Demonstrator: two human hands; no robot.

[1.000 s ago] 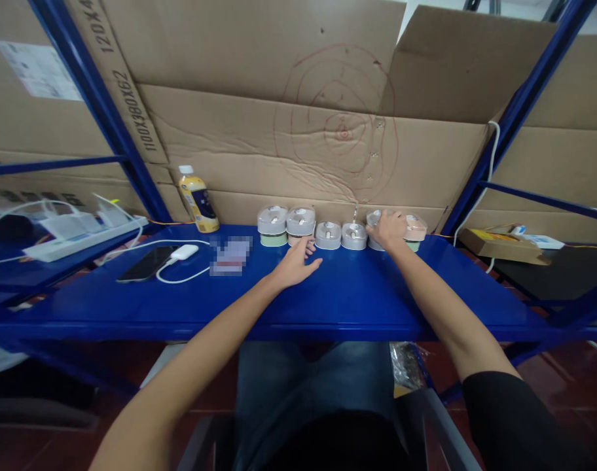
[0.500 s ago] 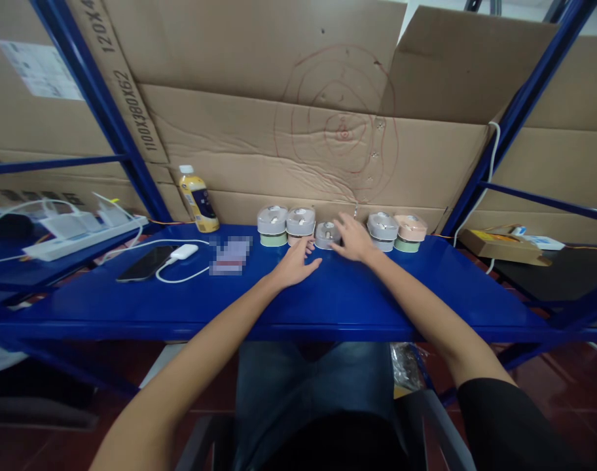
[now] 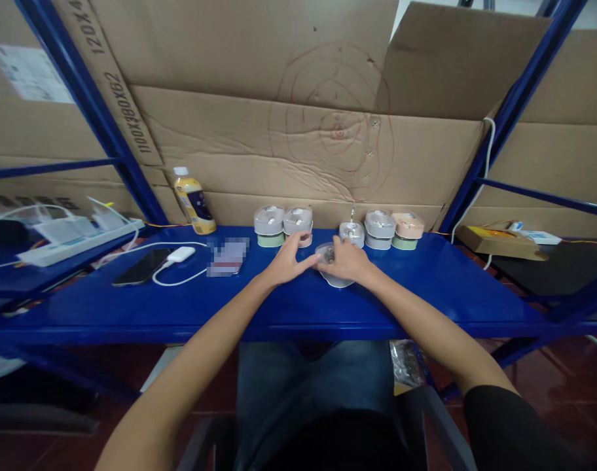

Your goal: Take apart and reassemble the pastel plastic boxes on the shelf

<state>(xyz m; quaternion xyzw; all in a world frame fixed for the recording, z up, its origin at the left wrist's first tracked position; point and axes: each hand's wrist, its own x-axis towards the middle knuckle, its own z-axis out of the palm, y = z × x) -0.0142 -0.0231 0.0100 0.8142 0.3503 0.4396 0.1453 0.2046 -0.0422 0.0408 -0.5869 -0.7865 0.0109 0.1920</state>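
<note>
My right hand (image 3: 351,260) is closed over a small grey box with a clear lid (image 3: 324,252), from above, near the middle of the desk. The box looks tilted, and my fingers hide much of it. My left hand (image 3: 287,263) is open at its left side, the thumb reaching to the box's edge; whether it touches I cannot tell. Behind my left hand stand two stacks of similar lidded boxes, one grey over green (image 3: 269,221) and one grey over pink (image 3: 298,219). Beyond my right hand are a single grey box (image 3: 352,233), a grey stack (image 3: 379,229) and a peach-over-green stack (image 3: 408,226).
On the blue desk (image 3: 279,311), to the left, are a yellow drink bottle (image 3: 195,203), a black phone (image 3: 141,267), a white charger with cable (image 3: 181,254) and a blurred-out item (image 3: 227,256). A cardboard panel (image 3: 220,137) closes off the back.
My right hand has come down and toward me, closing on a grey box. The single grey box at the back now shows beyond it. My left hand has shifted slightly, its thumb toward the held box.
</note>
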